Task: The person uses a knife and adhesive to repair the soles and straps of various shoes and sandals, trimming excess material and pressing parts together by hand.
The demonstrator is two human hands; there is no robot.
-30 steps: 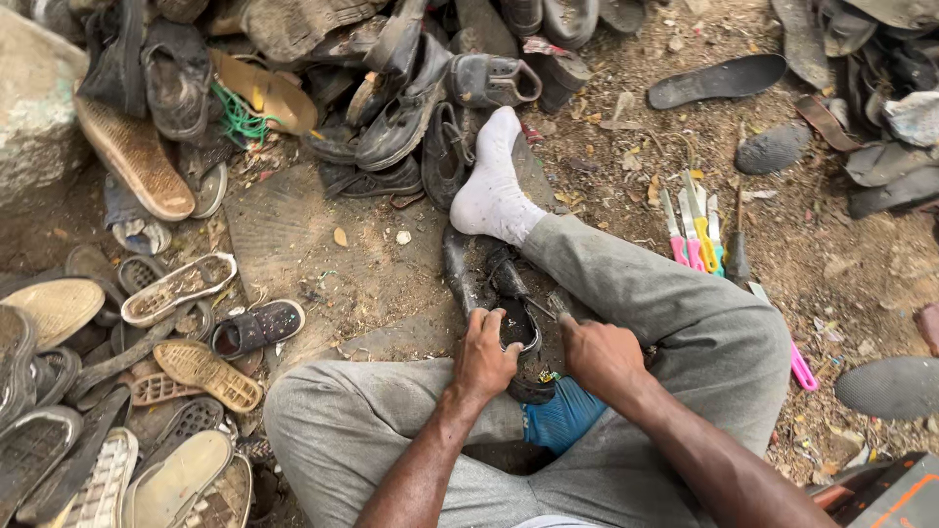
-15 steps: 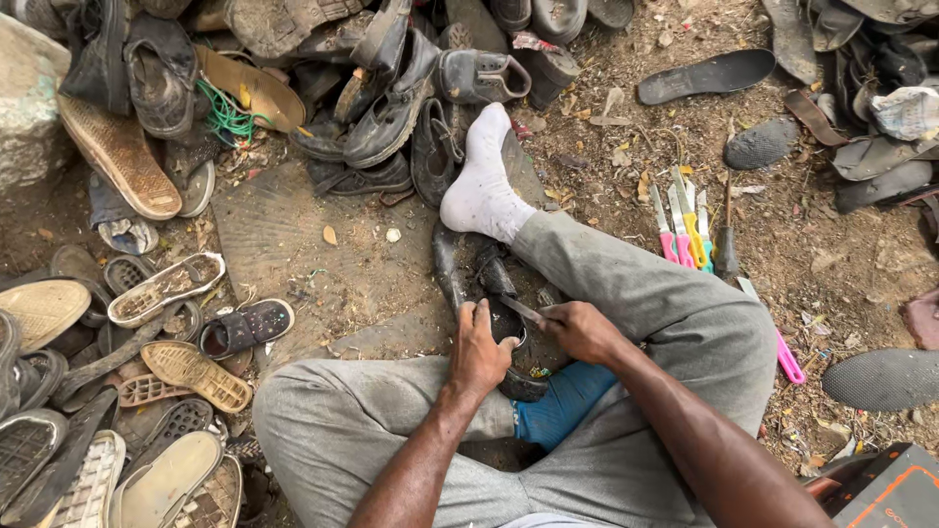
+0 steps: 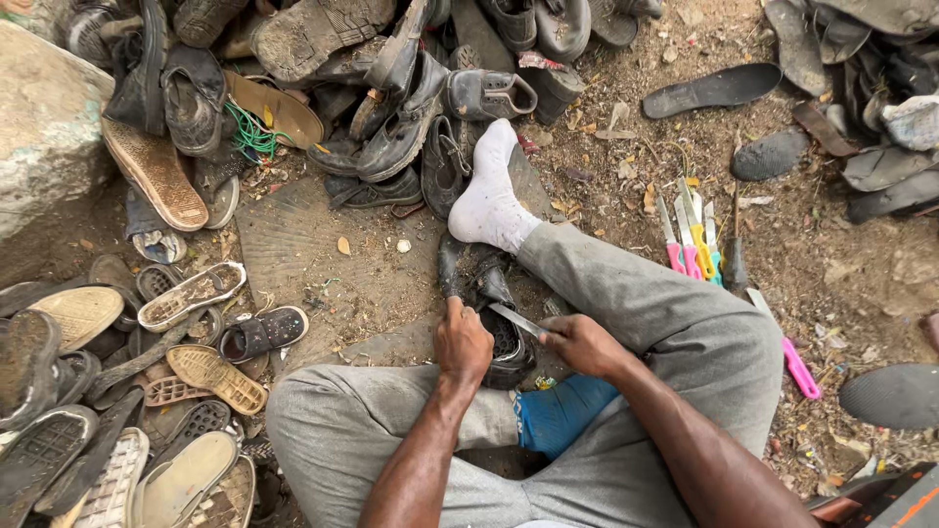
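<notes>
Dirt ground (image 3: pixel 391 274) carries heaps of worn shoes around a black shoe (image 3: pixel 494 323) lying beside the white-socked foot (image 3: pixel 489 196). Left hand (image 3: pixel 462 342) clenches that shoe; right hand (image 3: pixel 585 344) grasps a knife (image 3: pixel 516 319) over it.

We see even, soft daylight with no glare and only faint shadows under the shoes (image 3: pixel 391 127) and legs. The picture is sharp across the middle; the wide lens bends and stretches the edges, and the dirt ground (image 3: pixel 861 264) looks slightly washed out.
</notes>
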